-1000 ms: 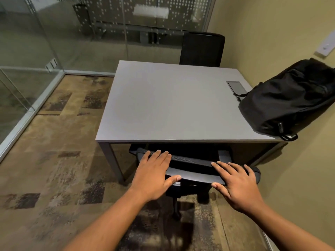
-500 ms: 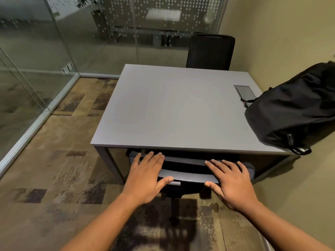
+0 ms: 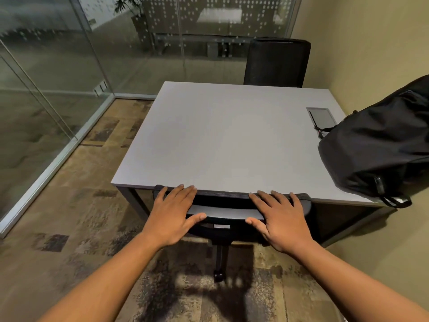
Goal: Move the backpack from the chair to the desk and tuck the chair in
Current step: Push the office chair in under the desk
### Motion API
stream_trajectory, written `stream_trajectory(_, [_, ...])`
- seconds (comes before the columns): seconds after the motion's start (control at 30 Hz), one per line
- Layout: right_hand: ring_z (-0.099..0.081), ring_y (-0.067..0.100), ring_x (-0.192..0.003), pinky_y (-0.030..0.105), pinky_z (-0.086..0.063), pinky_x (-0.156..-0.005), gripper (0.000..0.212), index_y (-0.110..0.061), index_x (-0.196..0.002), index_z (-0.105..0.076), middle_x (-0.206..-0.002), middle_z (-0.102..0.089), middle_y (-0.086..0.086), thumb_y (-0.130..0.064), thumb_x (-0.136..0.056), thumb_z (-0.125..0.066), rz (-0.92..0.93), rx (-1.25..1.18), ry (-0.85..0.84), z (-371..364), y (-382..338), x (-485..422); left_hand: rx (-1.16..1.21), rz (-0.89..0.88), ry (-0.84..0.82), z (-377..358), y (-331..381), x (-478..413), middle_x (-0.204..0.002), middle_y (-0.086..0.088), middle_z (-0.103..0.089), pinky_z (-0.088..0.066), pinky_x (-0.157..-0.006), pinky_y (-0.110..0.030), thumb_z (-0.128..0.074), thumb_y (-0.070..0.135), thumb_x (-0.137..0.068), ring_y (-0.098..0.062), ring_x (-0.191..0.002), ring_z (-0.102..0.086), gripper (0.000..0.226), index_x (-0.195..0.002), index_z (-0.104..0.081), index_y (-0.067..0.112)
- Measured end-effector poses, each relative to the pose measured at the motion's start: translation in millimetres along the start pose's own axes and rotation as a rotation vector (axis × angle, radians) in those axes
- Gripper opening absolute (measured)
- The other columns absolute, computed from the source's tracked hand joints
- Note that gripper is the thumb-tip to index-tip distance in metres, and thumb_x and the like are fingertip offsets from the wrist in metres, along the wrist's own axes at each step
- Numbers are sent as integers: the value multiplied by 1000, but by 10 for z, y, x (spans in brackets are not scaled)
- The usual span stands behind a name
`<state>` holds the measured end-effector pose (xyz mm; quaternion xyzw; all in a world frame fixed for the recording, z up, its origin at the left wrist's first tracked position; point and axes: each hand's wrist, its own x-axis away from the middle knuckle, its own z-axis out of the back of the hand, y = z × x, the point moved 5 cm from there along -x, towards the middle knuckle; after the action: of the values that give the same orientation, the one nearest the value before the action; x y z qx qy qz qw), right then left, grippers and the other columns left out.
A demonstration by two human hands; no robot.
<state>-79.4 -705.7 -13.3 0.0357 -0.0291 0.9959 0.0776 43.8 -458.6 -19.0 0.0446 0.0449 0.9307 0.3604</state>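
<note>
Since a second ago the chair [image 3: 228, 213] has gone further under the desk [image 3: 222, 138]: its back top now meets the desk's near edge, where before a dark gap showed between them. My hands have ridden forward with it.

Room to move: the glass wall [image 3: 58, 73] stands well off to the left with open carpet [image 3: 69, 224] between it and the desk; on the right the desk runs close along the wall [image 3: 371, 54]. The chair's post and one caster [image 3: 219, 274] stay out in the open on my side. A second chair [image 3: 276, 62] sits at the far edge.

I can read no brand or writing anywhere.

My left hand [image 3: 173, 216] lies flat and spread on the left of the chair back, fingertips at the desk edge, thumb along the grey bar. My right hand [image 3: 279, 223] mirrors it on the right. Neither curls around anything; both press with flat palms.

The backpack [image 3: 378, 149] rests on the desk's right near corner, leaning on the wall, a strap loop overhanging the edge, beside the grey hatch [image 3: 322, 117].
</note>
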Motion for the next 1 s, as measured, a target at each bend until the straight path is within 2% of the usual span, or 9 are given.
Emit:
stream_trajectory(0.13, [-33,26,-144,59,-16,-116,79,-42,-151,-24,-157,-38,-9,-82,-87,-3,-1,-17,15,-14,-39,-118,23,-11,-21,19,-124,-123,-166,6,-21,-1,-123,-46,-4,80,-84,-15,-153,-9,94,-157,-19,24])
stream_trajectory(0.3, [-37,26,-142,59,-22,-115,77,-40,-150,-29,-154,-43,-9,-80,-89,-6,-5,-36,41,-2,-120,-245,16,-37,-19,43,-289,-247,-166,5,-21,-2,-123,-47,-7,80,-87,-16,-153,-10,90,-157,-19,24])
stream_trajectory(0.57, [-37,20,-142,51,-25,-115,75,-43,-150,-27,-154,-42,-13,-81,-89,-8,-20,6,29,26,-42,-368,21,-43,-6,37,-274,-334,-165,4,-23,-4,-123,-50,-1,80,-85,-17,-153,-13,94,-157,-19,23])
stream_trajectory(0.83, [-43,21,-138,48,-30,-113,71,-41,-148,-35,-150,-48,-11,-79,-91,-17,-40,17,35,51,-77,-366,23,-59,22,4,-301,-343,-164,4,-26,-5,-122,-50,6,82,-83,-17,-153,-15,98,-156,-21,23])
stream_trajectory(1.0, [-42,20,-138,47,-30,-113,71,-42,-148,-34,-150,-48,-12,-79,-90,-19,-55,19,38,48,-78,-354,17,-47,37,-5,-290,-325,-163,4,-29,-7,-123,-50,2,81,-86,-17,-152,-17,94,-156,-24,24])
